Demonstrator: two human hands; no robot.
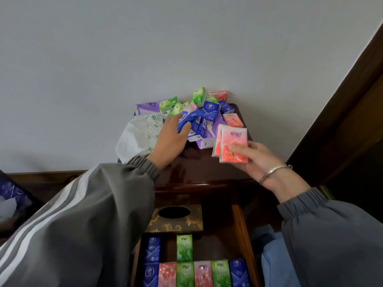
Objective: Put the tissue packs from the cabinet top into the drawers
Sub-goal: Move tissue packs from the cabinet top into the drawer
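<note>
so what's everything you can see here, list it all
dark glossy wooden cabinet top: one, brown
small tissue packs: loose pile, green, blue, pink, back of the top
large purple soft pack: at least one, purple, under the pile
white plastic bag with green print: one, left of pile
open wooden drawer: one, brown, below the top
rowed tissue packs: eight visible, blue, green, pink, in the drawer
gold patterned tissue box: one, back of drawer
silver bracelet: one, right wrist
left hand: one, grips a blue pack
right hand: one, holds two pink packs
</note>
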